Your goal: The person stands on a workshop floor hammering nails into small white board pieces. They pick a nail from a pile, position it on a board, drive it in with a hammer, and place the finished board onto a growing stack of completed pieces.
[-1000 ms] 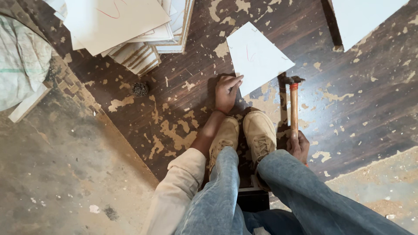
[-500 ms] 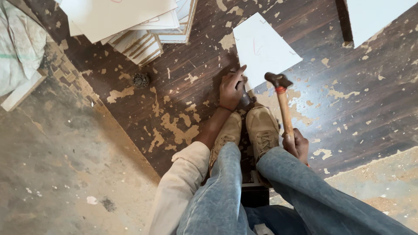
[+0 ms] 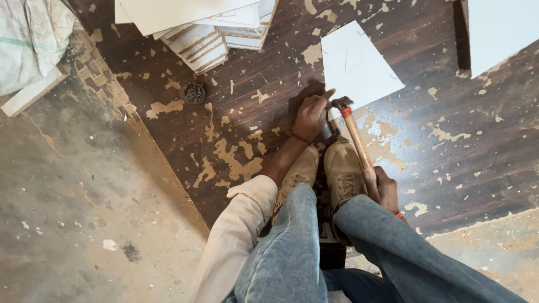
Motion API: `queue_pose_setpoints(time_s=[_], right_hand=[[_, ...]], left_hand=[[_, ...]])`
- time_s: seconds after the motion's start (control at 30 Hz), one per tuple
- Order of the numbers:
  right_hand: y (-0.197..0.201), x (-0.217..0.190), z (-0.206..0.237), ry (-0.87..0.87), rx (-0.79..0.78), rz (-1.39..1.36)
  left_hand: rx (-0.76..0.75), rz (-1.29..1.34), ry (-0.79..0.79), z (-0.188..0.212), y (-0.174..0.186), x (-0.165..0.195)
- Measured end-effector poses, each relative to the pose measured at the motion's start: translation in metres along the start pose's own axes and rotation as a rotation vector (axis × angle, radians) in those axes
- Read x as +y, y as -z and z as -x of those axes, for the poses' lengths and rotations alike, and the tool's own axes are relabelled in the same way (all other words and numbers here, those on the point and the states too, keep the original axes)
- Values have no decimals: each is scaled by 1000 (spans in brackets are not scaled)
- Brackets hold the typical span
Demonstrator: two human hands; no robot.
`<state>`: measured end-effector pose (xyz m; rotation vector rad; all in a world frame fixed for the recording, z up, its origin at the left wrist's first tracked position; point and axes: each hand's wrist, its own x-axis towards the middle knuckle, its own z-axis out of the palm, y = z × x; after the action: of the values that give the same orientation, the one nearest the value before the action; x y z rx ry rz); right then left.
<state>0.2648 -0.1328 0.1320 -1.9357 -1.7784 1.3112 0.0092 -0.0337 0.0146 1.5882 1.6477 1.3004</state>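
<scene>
Hands (image 3: 310, 116): hammer (image 3: 356, 145) in right

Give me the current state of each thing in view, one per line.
Hammer: gripped low on its handle, head down beside the left hand.
Right hand: closed on the hammer.
Left hand: on the floor, forefinger extended.
White panel: lying flat.
Panel stack: piled unevenly.

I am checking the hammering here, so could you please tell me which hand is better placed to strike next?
Probably the right hand: it grips the wooden-handled hammer, whose head sits beside the left hand. The left hand is pressed on the dark wooden floor at the white board's edge.
</scene>
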Motion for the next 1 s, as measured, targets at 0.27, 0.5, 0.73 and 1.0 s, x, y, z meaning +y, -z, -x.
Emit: queue_pose_setpoints(time_s=[0.27, 0.5, 0.73, 1.0], right_hand=[[-8, 13, 9, -114, -13, -171], [-13, 81, 46, -159, 310, 310], [16, 33, 24, 237, 520, 493], [2, -19, -155, -202, -8, -1239]], left_hand=[[-15, 53, -63, -2, 5, 2], [-1, -93, -133, -4, 14, 19], [201, -143, -101, -35, 34, 57], [-23, 76, 39, -43, 18, 129]])
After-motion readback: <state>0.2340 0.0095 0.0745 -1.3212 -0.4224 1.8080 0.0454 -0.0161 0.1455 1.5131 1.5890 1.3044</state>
